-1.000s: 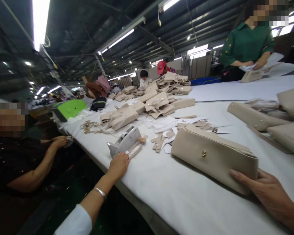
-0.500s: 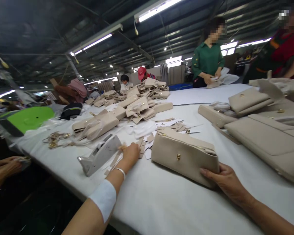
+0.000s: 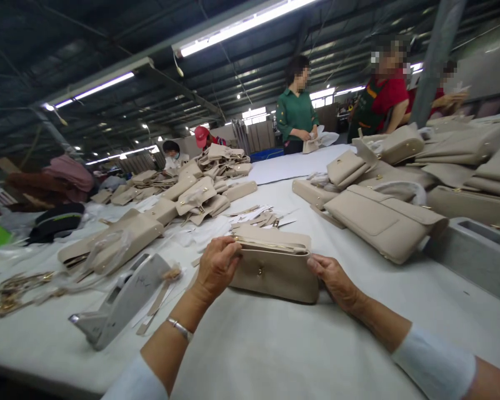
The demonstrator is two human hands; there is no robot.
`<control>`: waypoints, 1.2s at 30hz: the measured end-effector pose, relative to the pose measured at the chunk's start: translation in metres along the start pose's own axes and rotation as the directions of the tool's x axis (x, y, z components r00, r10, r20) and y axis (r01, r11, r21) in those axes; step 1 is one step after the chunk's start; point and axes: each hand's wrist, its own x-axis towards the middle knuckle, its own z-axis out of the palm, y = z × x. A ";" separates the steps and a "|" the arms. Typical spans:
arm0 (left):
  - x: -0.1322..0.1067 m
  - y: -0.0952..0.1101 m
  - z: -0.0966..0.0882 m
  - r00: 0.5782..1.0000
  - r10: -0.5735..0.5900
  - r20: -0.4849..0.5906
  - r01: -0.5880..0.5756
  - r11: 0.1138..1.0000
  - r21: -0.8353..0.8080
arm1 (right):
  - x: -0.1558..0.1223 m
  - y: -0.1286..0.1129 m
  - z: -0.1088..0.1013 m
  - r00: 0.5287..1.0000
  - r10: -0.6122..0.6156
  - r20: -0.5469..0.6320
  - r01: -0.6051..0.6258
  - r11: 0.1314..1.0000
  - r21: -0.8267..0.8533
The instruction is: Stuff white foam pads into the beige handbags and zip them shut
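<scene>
You hold a beige bag (image 3: 275,280) by its two top corners, in from the near edge of the white surface (image 3: 254,355). Your left hand (image 3: 219,264) pinches the left corner at the end of the zip (image 3: 275,245); your right hand (image 3: 335,278) pinches the right corner, some of its fingers hidden. Gripping both ends probably keeps the mouth level, with the zip upward and the gold clasp (image 3: 260,272) towards you. The base seems to rest on the surface, which would spare your fingers the weight. Left of the bag, nearer that edge, stands a tape dispenser (image 3: 125,303), likely placed for easy reach, with strips (image 3: 152,312) lying beside it. Scraps (image 3: 258,216) and heaped bags (image 3: 195,197) lie farther from the near edge, leaving you elbow room.
</scene>
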 end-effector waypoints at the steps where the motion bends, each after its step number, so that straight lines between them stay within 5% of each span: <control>1: -0.002 0.001 0.000 1.000 0.014 -0.027 -0.014 1.000 -0.011 | 0.001 -0.005 -0.001 1.000 -0.011 0.008 0.011 1.000 0.021; 10: -0.008 0.032 -0.023 0.976 0.163 -0.143 -0.178 0.979 -0.098 | 0.006 -0.031 0.002 0.993 -0.005 -0.117 0.004 1.000 -0.014; 17: -0.045 0.066 -0.022 0.944 0.197 -0.265 -0.220 0.974 -0.057 | -0.010 -0.040 -0.018 0.996 0.082 -0.022 -0.081 0.996 0.041; 21: -0.068 0.075 -0.022 0.954 0.124 -0.275 -0.150 0.986 -0.076 | -0.016 -0.052 -0.029 0.990 -0.086 -0.109 0.055 0.964 -0.260; 24: -0.081 0.087 -0.025 0.943 0.112 -0.314 -0.147 0.985 -0.091 | -0.017 -0.080 -0.021 0.935 -0.293 -0.202 0.150 0.840 -0.522; 27: -0.086 0.096 -0.027 0.925 0.052 -0.375 -0.108 0.986 -0.129 | -0.012 -0.114 0.016 0.946 -0.305 0.110 0.297 0.680 -0.670; 29: -0.086 0.099 -0.028 0.925 0.017 -0.379 -0.079 0.986 -0.148 | -0.004 -0.130 0.051 0.859 -0.155 0.488 0.471 0.612 -0.635; 31: -0.086 0.099 -0.030 0.928 0.001 -0.373 -0.067 0.984 -0.164 | 0.008 -0.137 0.085 0.663 0.045 0.747 0.588 0.585 -0.558; 33: -0.086 0.100 -0.031 0.929 -0.014 -0.370 -0.056 0.982 -0.178 | 0.023 -0.136 0.110 0.504 0.200 0.841 0.641 0.566 -0.519; 36: -0.089 0.103 -0.034 0.933 -0.035 -0.359 -0.037 0.981 -0.190 | 0.045 -0.129 0.130 0.341 0.334 0.879 0.694 0.541 -0.475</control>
